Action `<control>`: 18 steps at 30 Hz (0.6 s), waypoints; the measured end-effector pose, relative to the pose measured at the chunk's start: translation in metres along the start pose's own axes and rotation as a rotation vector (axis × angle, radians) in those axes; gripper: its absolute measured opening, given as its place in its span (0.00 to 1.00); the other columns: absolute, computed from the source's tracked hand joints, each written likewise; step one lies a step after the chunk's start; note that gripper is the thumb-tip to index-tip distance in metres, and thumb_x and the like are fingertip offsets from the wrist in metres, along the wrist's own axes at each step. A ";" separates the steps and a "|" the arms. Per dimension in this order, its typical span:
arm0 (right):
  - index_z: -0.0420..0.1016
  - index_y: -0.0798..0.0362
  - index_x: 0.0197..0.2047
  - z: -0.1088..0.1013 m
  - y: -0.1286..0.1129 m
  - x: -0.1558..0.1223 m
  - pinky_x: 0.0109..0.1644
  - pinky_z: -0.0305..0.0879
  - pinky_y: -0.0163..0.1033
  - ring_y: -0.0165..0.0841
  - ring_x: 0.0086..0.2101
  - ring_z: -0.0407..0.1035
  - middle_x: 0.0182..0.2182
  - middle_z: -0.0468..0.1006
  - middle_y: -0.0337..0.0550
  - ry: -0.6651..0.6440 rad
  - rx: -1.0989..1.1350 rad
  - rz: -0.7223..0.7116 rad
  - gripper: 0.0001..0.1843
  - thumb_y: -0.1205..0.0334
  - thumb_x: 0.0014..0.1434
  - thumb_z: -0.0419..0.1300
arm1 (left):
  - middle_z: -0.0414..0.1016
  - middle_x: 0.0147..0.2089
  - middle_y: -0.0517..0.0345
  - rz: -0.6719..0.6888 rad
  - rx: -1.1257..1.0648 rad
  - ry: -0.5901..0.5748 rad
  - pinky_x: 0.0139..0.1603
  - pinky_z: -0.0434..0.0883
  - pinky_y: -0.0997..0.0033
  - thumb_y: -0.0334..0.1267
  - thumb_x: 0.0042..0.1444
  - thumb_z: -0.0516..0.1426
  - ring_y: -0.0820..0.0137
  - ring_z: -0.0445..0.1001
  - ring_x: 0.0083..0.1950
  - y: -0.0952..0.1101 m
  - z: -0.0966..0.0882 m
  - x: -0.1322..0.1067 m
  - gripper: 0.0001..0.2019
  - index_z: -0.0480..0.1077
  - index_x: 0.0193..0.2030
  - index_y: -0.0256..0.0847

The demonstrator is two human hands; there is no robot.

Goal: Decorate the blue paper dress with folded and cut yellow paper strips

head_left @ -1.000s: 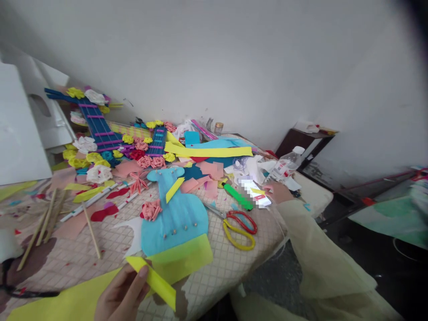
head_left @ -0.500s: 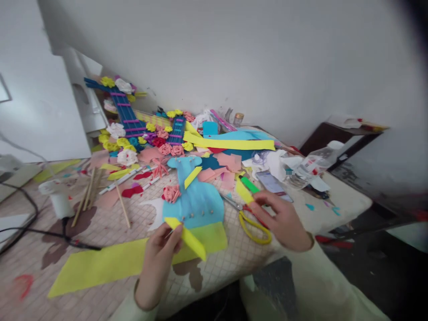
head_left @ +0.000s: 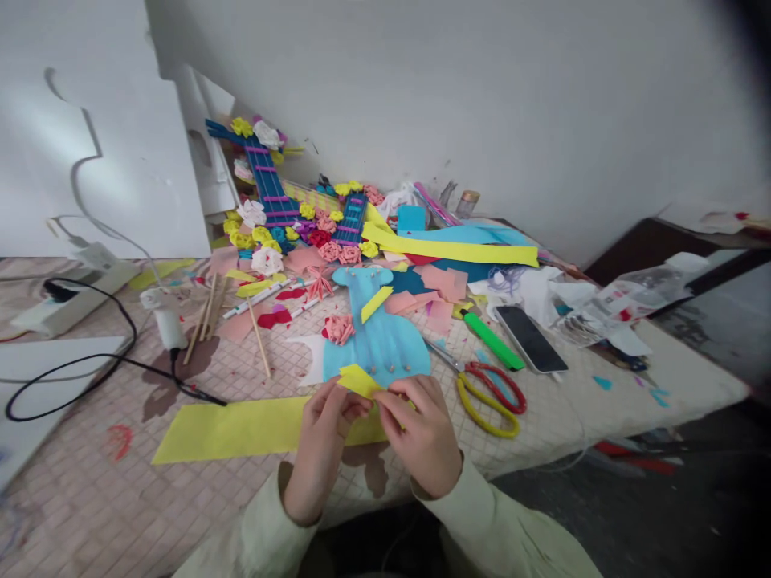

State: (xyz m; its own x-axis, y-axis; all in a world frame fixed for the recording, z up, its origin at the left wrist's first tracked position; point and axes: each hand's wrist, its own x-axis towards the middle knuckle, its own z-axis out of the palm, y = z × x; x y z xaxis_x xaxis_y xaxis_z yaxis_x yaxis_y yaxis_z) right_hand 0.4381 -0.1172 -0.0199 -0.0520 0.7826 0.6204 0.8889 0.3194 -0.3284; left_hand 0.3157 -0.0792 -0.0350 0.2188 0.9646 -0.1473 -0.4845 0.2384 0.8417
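My left hand (head_left: pixel 324 433) pinches a short yellow crepe paper strip (head_left: pixel 359 380) at the front of the table. My right hand (head_left: pixel 425 432) is closed, its fingertips pressed on the strip's right end; whether one piece or two overlap there I cannot tell. Just beyond the hands lies a blue guitar-shaped cutout (head_left: pixel 385 341) with small beads and thin strings. A yellow piece (head_left: pixel 377 304) rests across its neck, and a pink paper rose (head_left: pixel 338 329) sits on its left edge. Under my hands a long yellow paper band (head_left: pixel 234 429) is partly covered.
Right of the cutout are scissors (head_left: pixel 491 397), a green utility knife (head_left: pixel 492 340) and a phone (head_left: pixel 531 340). On the left stand a white glue gun (head_left: pixel 164 319), wooden sticks (head_left: pixel 205 317) and a black cable (head_left: pixel 90 359). Decorated blue guitars (head_left: pixel 265 181) lean at the back.
My right hand has moved left from near the scissors and knife, where it held a yellow piece, to meet my left hand. The view has turned left.
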 end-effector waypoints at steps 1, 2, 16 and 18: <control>0.74 0.54 0.32 0.000 0.000 -0.001 0.35 0.60 0.41 0.34 0.31 0.61 0.26 0.69 0.43 -0.003 -0.010 0.006 0.09 0.73 0.53 0.54 | 0.70 0.25 0.61 -0.001 -0.013 -0.018 0.32 0.67 0.73 0.41 0.50 0.56 0.74 0.69 0.28 -0.001 0.001 -0.001 0.08 0.67 0.28 0.38; 0.74 0.54 0.32 0.001 -0.001 -0.002 0.35 0.59 0.41 0.34 0.31 0.61 0.25 0.69 0.43 -0.005 -0.016 0.013 0.09 0.73 0.53 0.54 | 0.70 0.24 0.61 0.000 -0.016 -0.037 0.32 0.67 0.73 0.41 0.49 0.58 0.74 0.69 0.28 -0.001 0.003 -0.002 0.09 0.67 0.28 0.38; 0.68 0.54 0.47 -0.101 0.179 0.007 0.47 0.59 0.47 0.40 0.38 0.67 0.37 0.77 0.48 0.043 -0.220 0.504 0.18 0.59 0.58 0.45 | 0.69 0.20 0.66 -0.061 0.078 0.188 0.25 0.65 0.86 0.40 0.32 0.67 0.81 0.66 0.23 -0.004 -0.006 0.013 0.13 0.70 0.22 0.36; 0.69 0.55 0.46 -0.112 0.220 0.002 0.47 0.58 0.51 0.44 0.39 0.67 0.34 0.78 0.49 0.027 -0.242 0.575 0.18 0.59 0.56 0.46 | 0.69 0.20 0.66 -0.088 0.032 0.204 0.25 0.66 0.86 0.39 0.30 0.68 0.81 0.66 0.23 -0.003 -0.004 0.013 0.13 0.71 0.22 0.36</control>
State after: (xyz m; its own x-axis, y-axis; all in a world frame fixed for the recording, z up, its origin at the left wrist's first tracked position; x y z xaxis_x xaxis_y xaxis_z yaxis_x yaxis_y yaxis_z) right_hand 0.6847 -0.1057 -0.0111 0.4740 0.7786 0.4112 0.8495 -0.2814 -0.4463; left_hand 0.3163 -0.0667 -0.0415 0.0816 0.9440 -0.3198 -0.4437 0.3217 0.8364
